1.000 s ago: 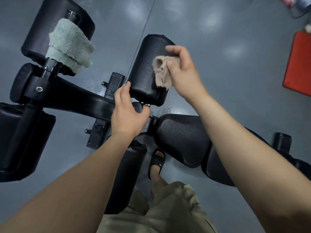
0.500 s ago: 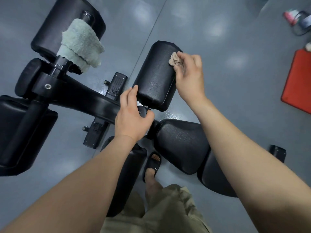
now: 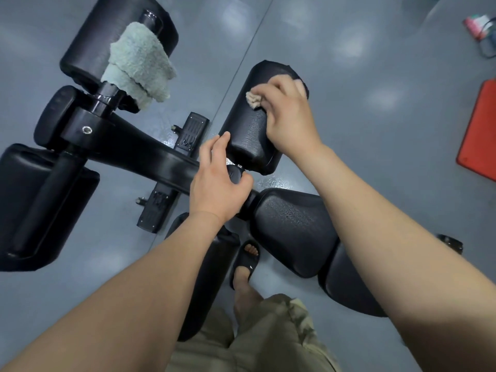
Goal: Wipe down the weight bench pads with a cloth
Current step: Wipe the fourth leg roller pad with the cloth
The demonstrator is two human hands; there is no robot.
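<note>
A black cylindrical roller pad (image 3: 249, 130) stands out from the bench frame at the centre. My right hand (image 3: 287, 114) lies over its upper right side and grips a small beige cloth (image 3: 253, 99), pressing it on the pad; most of the cloth is hidden under my fingers. My left hand (image 3: 217, 183) holds the near end of that pad, fingers up its left side and thumb round the black axle end below it. A second roller pad (image 3: 88, 49) at the upper left carries a pale green towel (image 3: 139, 65) draped over its axle.
The black seat pad (image 3: 292, 226) lies below the hands, with a large back pad (image 3: 35, 205) at the left. A black frame bar (image 3: 150, 159) joins them. My foot in a black slide (image 3: 245, 261) stands on the grey floor. A red mat (image 3: 480, 135) lies at the right edge.
My right hand has slid the beige cloth from the pad's near right side up and across its upper surface. My left hand has kept its hold at the pad's near end.
</note>
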